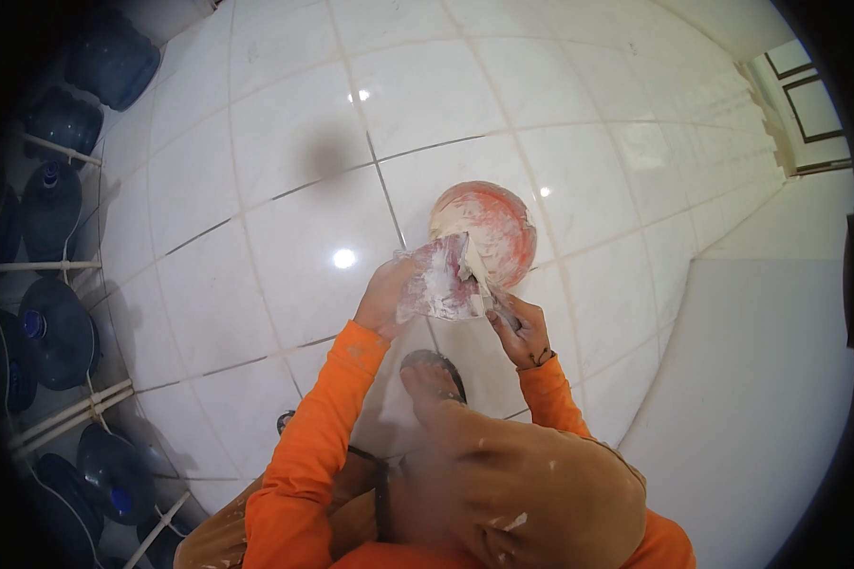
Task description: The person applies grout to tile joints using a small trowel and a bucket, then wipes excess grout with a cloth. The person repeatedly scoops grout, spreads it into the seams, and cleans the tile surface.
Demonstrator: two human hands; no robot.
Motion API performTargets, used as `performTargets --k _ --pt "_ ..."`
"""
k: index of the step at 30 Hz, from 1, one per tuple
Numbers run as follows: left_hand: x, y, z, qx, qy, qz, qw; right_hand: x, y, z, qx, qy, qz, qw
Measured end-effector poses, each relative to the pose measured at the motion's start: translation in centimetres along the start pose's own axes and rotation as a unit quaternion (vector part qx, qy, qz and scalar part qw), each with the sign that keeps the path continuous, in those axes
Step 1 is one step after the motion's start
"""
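Observation:
My left hand (386,296) holds a flat board (438,279) smeared with white plaster, tilted over an orange bucket (491,228) that stands on the white tiled floor (285,161). My right hand (520,327) grips a trowel or scraper (489,289) whose blade lies against the board's right edge, above the bucket's rim. White plaster coats the bucket's inside. Both sleeves are orange. My raised knee in tan, plaster-spotted trousers fills the lower middle, and a sandalled foot (434,370) rests on the floor just below the hands.
Several large blue water bottles (52,327) lie in a metal rack along the left edge. A white wall (769,379) rises at the right, with stairs (750,104) and a dark-framed door at the upper right.

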State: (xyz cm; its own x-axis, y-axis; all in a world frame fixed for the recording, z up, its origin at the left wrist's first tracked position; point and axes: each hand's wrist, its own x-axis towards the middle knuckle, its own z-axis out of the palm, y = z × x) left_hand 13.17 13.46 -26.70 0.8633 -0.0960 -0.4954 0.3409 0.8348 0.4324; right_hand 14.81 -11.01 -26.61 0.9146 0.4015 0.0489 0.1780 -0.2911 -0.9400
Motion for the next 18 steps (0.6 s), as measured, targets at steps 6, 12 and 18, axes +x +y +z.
performTargets --k 6,12,18 --pt "0.0 -1.6 0.0 0.009 0.06 -0.005 0.998 0.1 0.5 -3.1 -0.012 -0.1 0.031 0.994" --pt "-0.4 -0.5 3.0 -0.152 -0.009 0.111 0.982 -1.8 0.3 -3.3 -0.12 -0.275 0.065 0.952" --pt "0.5 4.0 1.1 0.079 0.046 0.197 0.976 1.1 0.7 -3.3 -0.083 0.022 0.045 0.995"
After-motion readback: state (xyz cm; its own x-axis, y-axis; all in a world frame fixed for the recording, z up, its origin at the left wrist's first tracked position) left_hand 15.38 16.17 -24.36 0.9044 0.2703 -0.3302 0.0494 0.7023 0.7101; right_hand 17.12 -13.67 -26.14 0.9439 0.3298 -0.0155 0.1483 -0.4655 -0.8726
